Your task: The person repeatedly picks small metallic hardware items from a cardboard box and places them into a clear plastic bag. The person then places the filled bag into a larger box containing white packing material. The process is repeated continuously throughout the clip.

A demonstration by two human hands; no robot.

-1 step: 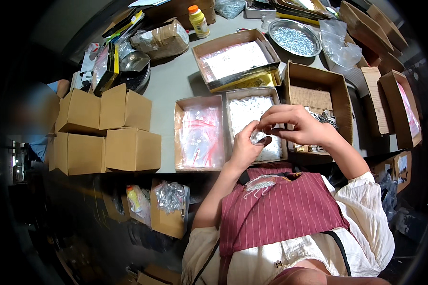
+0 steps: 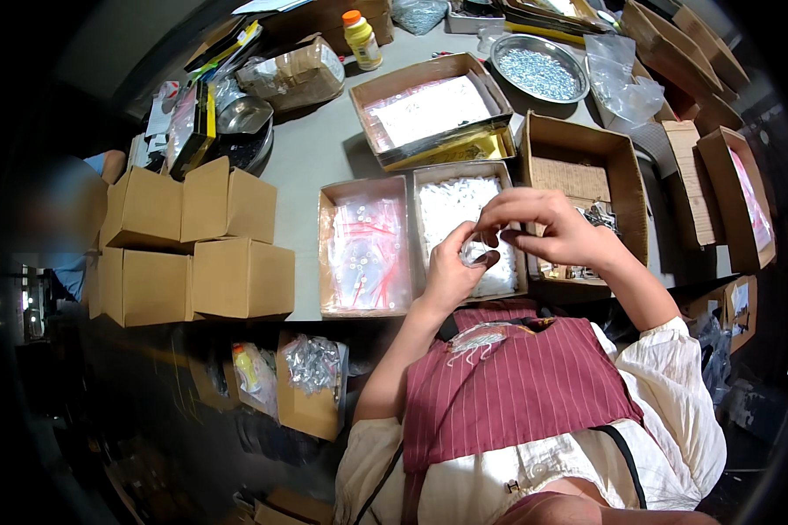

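Note:
My left hand [image 2: 451, 269] is closed, thumb and forefinger pinching what looks like a small clear plastic bag [image 2: 475, 253]. Curled over it from the right, my right hand [image 2: 559, 229] has its fingertips brought close to the left ones; whatever they pinch is too small to make out. Both hands hover over the near right part of a box of small white pieces [image 2: 457, 199]. Directly left of it, a shallow box [image 2: 327, 254] holds clear bags with red strips and small white rings. To the right, a deeper carton [image 2: 629, 188] contains small metal parts, partly hidden behind my right hand.
Open cardboard boxes [image 2: 243, 276] stand together at the left. Behind the white pieces sits another carton [image 2: 385, 159] with bags and a white sheet. A round metal bowl [image 2: 497, 74] of shiny small parts and a yellow bottle [image 2: 363, 42] are farther back. Someone's arm shows at far left.
The whole view has shifted very slightly. My hands stay in nearly the same pose over the white pieces.

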